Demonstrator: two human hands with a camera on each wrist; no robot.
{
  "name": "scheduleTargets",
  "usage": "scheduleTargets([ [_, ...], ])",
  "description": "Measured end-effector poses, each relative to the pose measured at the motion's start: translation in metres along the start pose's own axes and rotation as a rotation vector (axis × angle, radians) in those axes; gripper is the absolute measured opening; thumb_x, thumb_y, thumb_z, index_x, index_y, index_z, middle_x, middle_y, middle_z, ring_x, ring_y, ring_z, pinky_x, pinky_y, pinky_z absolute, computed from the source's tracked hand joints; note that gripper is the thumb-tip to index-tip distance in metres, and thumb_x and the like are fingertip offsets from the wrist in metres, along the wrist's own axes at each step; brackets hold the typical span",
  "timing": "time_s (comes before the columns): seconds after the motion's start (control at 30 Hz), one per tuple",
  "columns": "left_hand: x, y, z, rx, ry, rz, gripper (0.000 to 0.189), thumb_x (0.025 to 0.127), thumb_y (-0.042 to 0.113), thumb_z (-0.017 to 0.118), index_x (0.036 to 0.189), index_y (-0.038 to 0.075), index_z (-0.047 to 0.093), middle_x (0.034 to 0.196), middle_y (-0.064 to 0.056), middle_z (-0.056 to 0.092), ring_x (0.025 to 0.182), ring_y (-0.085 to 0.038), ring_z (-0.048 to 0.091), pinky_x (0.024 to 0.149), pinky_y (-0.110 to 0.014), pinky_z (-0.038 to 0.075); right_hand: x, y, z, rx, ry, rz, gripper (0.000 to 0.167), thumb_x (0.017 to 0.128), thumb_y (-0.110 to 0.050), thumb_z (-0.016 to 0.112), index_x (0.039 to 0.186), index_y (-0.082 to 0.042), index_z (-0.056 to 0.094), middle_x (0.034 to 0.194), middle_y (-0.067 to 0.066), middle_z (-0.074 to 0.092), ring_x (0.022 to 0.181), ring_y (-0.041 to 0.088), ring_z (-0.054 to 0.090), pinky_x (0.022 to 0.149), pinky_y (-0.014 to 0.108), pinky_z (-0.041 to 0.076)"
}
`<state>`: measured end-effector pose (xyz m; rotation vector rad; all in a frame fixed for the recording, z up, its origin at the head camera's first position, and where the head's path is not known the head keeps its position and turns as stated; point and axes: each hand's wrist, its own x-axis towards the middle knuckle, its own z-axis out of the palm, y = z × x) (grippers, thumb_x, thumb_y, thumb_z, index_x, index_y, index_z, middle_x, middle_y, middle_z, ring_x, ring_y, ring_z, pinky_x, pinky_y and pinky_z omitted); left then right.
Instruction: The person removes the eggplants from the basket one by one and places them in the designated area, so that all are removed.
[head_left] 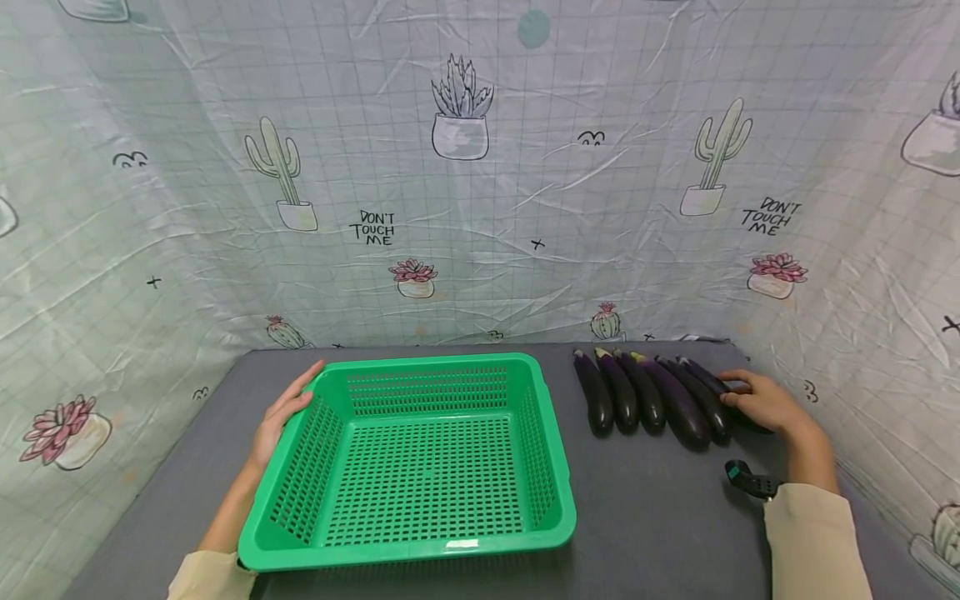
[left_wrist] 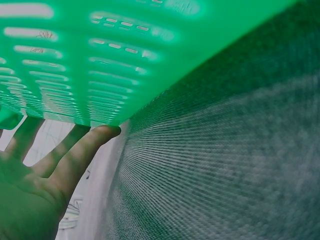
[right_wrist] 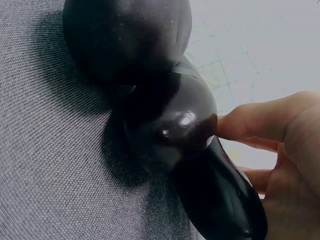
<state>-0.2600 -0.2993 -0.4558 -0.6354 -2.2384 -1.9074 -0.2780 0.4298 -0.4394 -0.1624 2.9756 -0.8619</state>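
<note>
Several dark purple eggplants [head_left: 682, 408] lie side by side at the right in the head view. My right hand [head_left: 765, 402] is over the rightmost eggplant [head_left: 752, 423] and grips it. In the right wrist view the thumb [right_wrist: 235, 125] lies across it toward its neighbour, a glossy eggplant [right_wrist: 172, 120], and the other fingers are on its far side. My left hand [head_left: 279, 421] rests along the left side of a green plastic basket [head_left: 557, 467], fingers extended. The left wrist view shows those fingers [left_wrist: 75, 160] against the basket's slotted outer wall. Inside, the basket is bare.
A grey cloth [head_left: 660, 517] covers the tabletop. Patterned curtains [head_left: 495, 192] with cactus prints enclose the back and both sides. The eggplants lie just right of the basket, with a strip of grey cloth between.
</note>
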Motion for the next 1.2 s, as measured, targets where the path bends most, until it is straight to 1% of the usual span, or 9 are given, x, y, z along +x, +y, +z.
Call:
scheduleTargets([
  [0.1, 0.0, 0.0, 0.0, 0.001, 0.0, 0.005, 0.053, 0.114, 0.014, 0.028, 0.165, 0.001, 0.021, 0.165, 0.017, 0.028, 0.146, 0.012, 0.025, 0.106, -0.008, 0.03, 0.0, 0.0, 0.0, -0.002, -0.003, 0.003, 0.049, 0.102, -0.013, 0.056, 0.14, 0.017, 0.047, 0.13, 0.049, 0.053, 0.119, 0.064, 0.055, 0.091, 0.066, 0.051],
  [0.3, 0.0, -0.001, 0.001, -0.016, -0.009, 0.007, 0.054, 0.114, 0.015, 0.028, 0.165, 0.001, 0.02, 0.17, 0.008, 0.024, 0.146, 0.012, 0.026, 0.106, -0.008, 0.031, 0.0, 0.001, -0.002, -0.005, 0.001, 0.001, 0.049, 0.103, -0.014, 0.056, 0.14, 0.016, 0.047, 0.131, 0.049, 0.053, 0.119, 0.064, 0.055, 0.09, 0.066, 0.051],
  [0.43, -0.002, -0.002, 0.0, 0.017, -0.008, 0.028, 0.053, 0.113, 0.012, 0.028, 0.164, -0.001, 0.021, 0.171, 0.007, 0.025, 0.145, 0.014, 0.026, 0.106, -0.007, 0.03, -0.003, 0.002, 0.002, 0.006, -0.003, -0.01, 0.049, 0.102, -0.011, 0.057, 0.14, 0.017, 0.046, 0.129, 0.049, 0.054, 0.119, 0.064, 0.055, 0.09, 0.065, 0.052],
  [0.73, -0.004, -0.002, -0.004, 0.033, -0.011, 0.028, 0.053, 0.113, 0.013, 0.028, 0.164, 0.001, 0.022, 0.167, 0.014, 0.027, 0.143, 0.016, 0.027, 0.104, -0.007, 0.03, 0.0, -0.001, 0.002, 0.029, -0.001, -0.012, 0.049, 0.101, -0.006, 0.058, 0.141, 0.019, 0.043, 0.126, 0.05, 0.055, 0.116, 0.062, 0.058, 0.088, 0.062, 0.053],
  [0.87, -0.006, 0.0, -0.005, 0.003, -0.04, -0.012, 0.054, 0.114, 0.016, 0.026, 0.166, 0.003, 0.018, 0.174, 0.001, 0.017, 0.142, 0.016, 0.03, 0.106, -0.006, 0.032, 0.0, -0.002, 0.002, 0.031, -0.003, -0.007, 0.05, 0.101, -0.006, 0.059, 0.141, 0.019, 0.042, 0.125, 0.05, 0.056, 0.115, 0.061, 0.059, 0.087, 0.06, 0.054],
  [1.03, -0.006, 0.0, -0.008, -0.123, -0.114, -0.064, 0.056, 0.116, 0.024, 0.02, 0.167, 0.007, 0.008, 0.174, -0.003, 0.015, 0.138, 0.01, 0.044, 0.107, -0.012, 0.043, -0.001, 0.0, 0.001, 0.034, -0.002, 0.007, 0.052, 0.101, -0.007, 0.057, 0.144, 0.019, 0.039, 0.129, 0.051, 0.052, 0.118, 0.064, 0.055, 0.09, 0.066, 0.052],
  [1.1, -0.004, 0.002, -0.012, -0.091, -0.126, -0.083, 0.057, 0.116, 0.028, 0.018, 0.168, 0.01, 0.005, 0.174, -0.007, 0.013, 0.138, 0.008, 0.045, 0.107, -0.011, 0.042, -0.002, -0.001, -0.002, 0.022, 0.011, 0.004, 0.052, 0.102, -0.007, 0.055, 0.144, 0.018, 0.038, 0.131, 0.052, 0.049, 0.119, 0.066, 0.053, 0.089, 0.067, 0.052],
  [1.13, -0.003, 0.004, -0.015, -0.054, -0.124, -0.097, 0.057, 0.116, 0.031, 0.017, 0.168, 0.011, 0.004, 0.173, -0.014, 0.013, 0.138, 0.005, 0.045, 0.105, -0.012, 0.043, -0.001, -0.002, -0.005, 0.011, 0.018, -0.004, 0.052, 0.102, -0.007, 0.054, 0.145, 0.018, 0.038, 0.133, 0.052, 0.047, 0.12, 0.067, 0.051, 0.089, 0.068, 0.051],
  [1.2, 0.0, 0.011, -0.022, 0.046, -0.112, -0.136, 0.058, 0.115, 0.035, 0.016, 0.169, 0.017, 0.002, 0.171, -0.024, 0.011, 0.145, -0.013, 0.046, 0.104, -0.02, 0.048, 0.0, -0.009, -0.011, -0.02, 0.044, -0.03, 0.05, 0.103, -0.008, 0.052, 0.145, 0.017, 0.039, 0.136, 0.053, 0.044, 0.122, 0.068, 0.048, 0.089, 0.07, 0.05],
])
